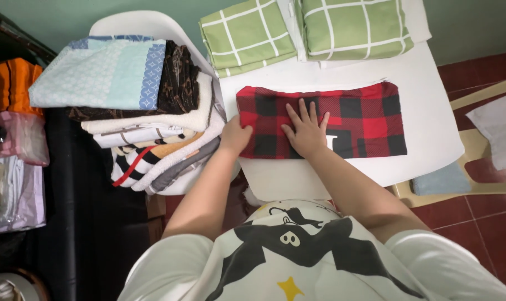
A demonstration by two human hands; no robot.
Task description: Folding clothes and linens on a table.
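A red and black checked cloth (370,114), folded into a long band, lies across the white table (426,150) in front of me. My right hand (306,129) rests flat on its left half, fingers spread, pressing it down. My left hand (235,136) grips the cloth's left end at the table's edge, fingers curled around the fabric.
Two folded green checked cloths (247,34) (353,27) lie at the table's far side. A tall stack of folded fabrics (136,106) sits on a white chair to the left. Shelves with bags (13,167) stand further left. A beige chair (476,161) with cloths is to the right.
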